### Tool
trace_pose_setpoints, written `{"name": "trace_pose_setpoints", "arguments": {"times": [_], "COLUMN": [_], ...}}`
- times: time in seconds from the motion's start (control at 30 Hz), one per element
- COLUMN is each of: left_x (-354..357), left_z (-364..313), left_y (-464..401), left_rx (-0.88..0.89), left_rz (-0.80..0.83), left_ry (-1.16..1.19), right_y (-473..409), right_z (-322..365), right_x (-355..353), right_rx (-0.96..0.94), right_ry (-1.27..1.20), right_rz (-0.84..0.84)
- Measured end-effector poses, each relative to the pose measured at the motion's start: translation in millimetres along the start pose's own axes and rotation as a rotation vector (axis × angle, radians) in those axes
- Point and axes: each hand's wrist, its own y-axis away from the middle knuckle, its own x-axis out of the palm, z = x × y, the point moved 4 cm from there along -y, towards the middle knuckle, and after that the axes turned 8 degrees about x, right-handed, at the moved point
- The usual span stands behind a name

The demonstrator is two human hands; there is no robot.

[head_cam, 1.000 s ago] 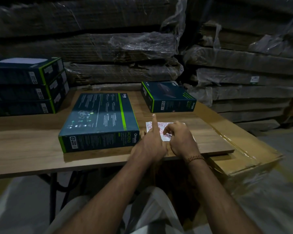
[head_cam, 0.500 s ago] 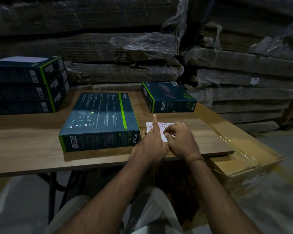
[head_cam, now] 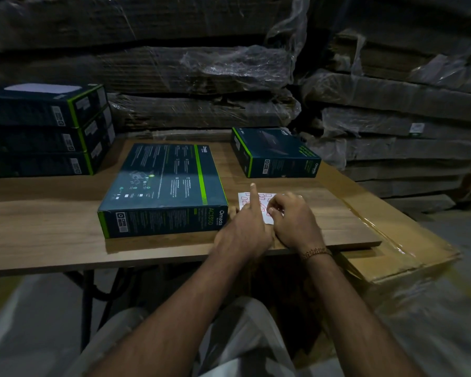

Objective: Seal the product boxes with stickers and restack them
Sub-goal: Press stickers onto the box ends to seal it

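My left forefinger (head_cam: 252,191) pins the white red-printed sticker sheet (head_cam: 267,219) flat while my right fingertips (head_cam: 272,211) pinch a sticker free.

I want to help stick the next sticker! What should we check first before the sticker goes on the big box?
1. Sticker sheet flat on the table: ok.
2. Left hand finger holds the sheet down: ok.
3. Right hand has peeled a sticker free: cannot tell.
4. Big box lies close beside the sheet: ok.
5. Box flap shut for sealing: cannot tell.
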Motion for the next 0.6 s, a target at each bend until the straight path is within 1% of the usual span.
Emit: {"name": "trace_pose_setpoints", "arguments": {"times": [0.6], "left_x": [0.2], "left_z": [-3.4], "left_y": [2.1], "left_rx": [-0.068], "left_rz": [0.008], "left_ry": [0.014], "right_y": [6.6], "right_z": [2.5], "right_x": [-0.5], "right_rx": [-0.006], "right_ry": [0.015], "right_rz": [-0.007]}}
